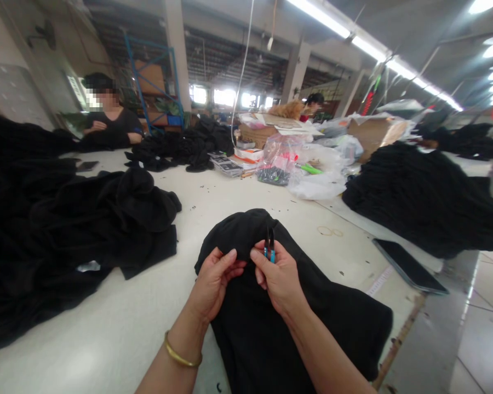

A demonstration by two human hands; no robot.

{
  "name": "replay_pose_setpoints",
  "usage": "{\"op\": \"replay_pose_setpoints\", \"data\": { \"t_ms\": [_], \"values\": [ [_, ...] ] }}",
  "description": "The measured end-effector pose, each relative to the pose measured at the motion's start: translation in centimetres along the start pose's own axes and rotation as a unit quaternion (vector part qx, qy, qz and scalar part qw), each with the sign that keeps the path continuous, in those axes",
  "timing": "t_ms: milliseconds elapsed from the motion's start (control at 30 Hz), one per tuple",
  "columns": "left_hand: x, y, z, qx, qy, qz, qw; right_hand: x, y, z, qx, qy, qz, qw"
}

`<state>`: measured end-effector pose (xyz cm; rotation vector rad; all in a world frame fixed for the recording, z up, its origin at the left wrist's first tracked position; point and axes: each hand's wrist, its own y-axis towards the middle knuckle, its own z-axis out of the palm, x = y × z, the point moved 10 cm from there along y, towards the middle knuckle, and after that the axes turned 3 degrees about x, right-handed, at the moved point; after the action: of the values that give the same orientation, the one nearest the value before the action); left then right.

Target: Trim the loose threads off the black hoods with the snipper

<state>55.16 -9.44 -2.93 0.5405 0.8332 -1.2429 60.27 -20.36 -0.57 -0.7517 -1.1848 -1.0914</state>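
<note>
A black garment (328, 306) lies spread over the near middle of the table, its rounded upper end bunched beneath my fingers. My left hand (217, 279) pinches the cloth between thumb and fingers; a bangle circles that wrist. Close beside it, my right hand (277, 276) is closed around small thread snips (270, 253) with blue on the handles, the dark blades pointing up and away. The thumb and fingers of the right hand also touch the black cloth. Whether the blades meet a thread is too small to tell.
Black garments (86, 230) are heaped at left, with another pile (423, 197) at right. A phone (408, 265) lies by the table's right edge. Plastic bags (320, 169) and boxes stand at the back. A person (113, 117) sits across at left; another is partly hidden behind the boxes.
</note>
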Motion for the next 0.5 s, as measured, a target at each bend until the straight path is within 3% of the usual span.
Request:
{"op": "replay_pose_setpoints", "data": {
  "t_ms": [167, 500],
  "values": [
    [0.1, 0.1, -0.6, -0.024, -0.026, -0.003, 0.999, -0.3, 0.2, 0.0, 0.014, 0.035, 0.014, 0.999],
    [0.6, 0.2, -1.6, -0.066, -0.093, -0.028, 0.993, 1.2, -0.6, -0.1, -0.013, -0.091, -0.071, 0.993]
  ]
}}
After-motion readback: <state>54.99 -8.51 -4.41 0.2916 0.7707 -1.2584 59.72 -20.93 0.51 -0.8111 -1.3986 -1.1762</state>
